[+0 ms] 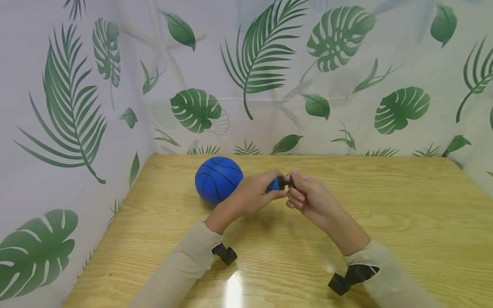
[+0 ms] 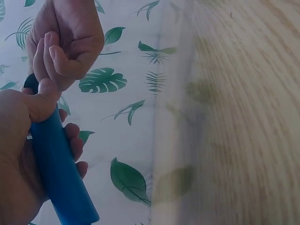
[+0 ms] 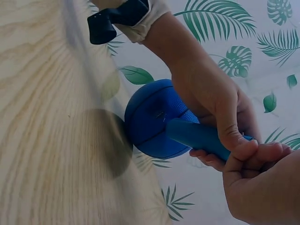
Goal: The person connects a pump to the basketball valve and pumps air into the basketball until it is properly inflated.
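Note:
My left hand (image 1: 252, 191) wraps around a blue hand pump (image 2: 63, 173), a smooth tube with a black end piece. At that end my right hand (image 1: 313, 199) pinches the pump's small black handle (image 1: 291, 183) between thumb and fingers, the other fingers curled in. A short dark rod shows between the tube and the handle. Both hands meet above the table, close together. Just beyond the left wrist sits a blue basketball (image 1: 217, 177) with black seams. In the right wrist view the tube's far end overlaps the ball.
The light wooden table (image 1: 404, 222) runs back to a white cloth backdrop (image 1: 269, 128) printed with green leaves, which also hangs along the left side. A black wrist camera (image 1: 225, 254) sits on the left sleeve, another camera (image 1: 340, 282) on the right.

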Tool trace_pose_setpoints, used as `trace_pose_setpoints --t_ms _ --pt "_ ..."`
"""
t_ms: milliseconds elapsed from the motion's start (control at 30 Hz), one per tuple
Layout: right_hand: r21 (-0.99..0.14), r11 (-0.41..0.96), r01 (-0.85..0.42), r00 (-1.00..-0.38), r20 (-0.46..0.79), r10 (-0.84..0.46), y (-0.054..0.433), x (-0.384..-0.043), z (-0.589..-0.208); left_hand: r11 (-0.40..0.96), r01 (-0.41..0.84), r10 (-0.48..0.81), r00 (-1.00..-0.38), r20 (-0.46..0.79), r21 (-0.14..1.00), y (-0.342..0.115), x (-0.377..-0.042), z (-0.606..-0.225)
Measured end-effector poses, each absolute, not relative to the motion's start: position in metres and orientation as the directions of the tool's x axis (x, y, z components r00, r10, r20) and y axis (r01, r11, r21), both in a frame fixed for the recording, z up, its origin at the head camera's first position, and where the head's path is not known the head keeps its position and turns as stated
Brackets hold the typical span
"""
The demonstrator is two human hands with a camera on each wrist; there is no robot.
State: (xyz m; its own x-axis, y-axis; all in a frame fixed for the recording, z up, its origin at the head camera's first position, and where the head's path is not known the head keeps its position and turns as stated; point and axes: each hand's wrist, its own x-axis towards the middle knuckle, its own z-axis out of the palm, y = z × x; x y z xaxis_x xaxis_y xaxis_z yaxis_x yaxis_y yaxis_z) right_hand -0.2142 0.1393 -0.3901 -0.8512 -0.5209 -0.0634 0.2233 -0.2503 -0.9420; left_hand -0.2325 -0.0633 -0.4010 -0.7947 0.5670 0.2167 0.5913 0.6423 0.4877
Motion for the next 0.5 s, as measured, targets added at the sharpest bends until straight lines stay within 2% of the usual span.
trace_pose_setpoints --t_ms 300,500 --pt "-0.946 -0.215 0.241 -0.843 -0.094 -0.529 0.146 -0.215 -0.38 0.625 0.544 0.554 -0.814 0.172 0.559 -0.064 -0.23 -0.4" --pt "-0.881 -0.425 0.208 -0.831 0.07 -0.552 0.169 -0.217 -0.36 0.628 0.521 0.53 -0.83 0.173 0.578 -0.068 -0.233 -0.396"
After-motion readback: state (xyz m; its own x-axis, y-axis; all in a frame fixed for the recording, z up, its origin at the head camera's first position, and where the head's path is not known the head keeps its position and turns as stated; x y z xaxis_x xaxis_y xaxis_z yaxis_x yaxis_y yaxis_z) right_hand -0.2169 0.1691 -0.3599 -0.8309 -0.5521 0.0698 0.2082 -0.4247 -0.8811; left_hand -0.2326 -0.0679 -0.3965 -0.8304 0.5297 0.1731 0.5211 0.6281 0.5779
